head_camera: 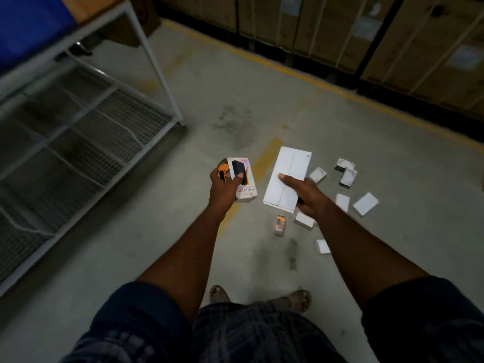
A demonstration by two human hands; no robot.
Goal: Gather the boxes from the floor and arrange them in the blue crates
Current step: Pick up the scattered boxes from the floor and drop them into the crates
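Sandalled feet (300, 299) at bottom centre, person standing over the spill. Upper left: blue crate (28, 27) above a wire rack (78, 121), probably the drop point. Left hand (222, 189) is curled round two small printed boxes (242, 179), stacked so one grip carries both. Right hand (306, 195) pinches a flat white box (285, 176), thumb on top, fingers under, roughly level. Centre right: small white boxes (365, 203) and an orange box (279, 225) lie scattered on the floor (157, 244), not yet gathered.

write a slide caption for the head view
Left hand holds printed boxes, right hand a flat white box; small boxes lie scattered on the floor.
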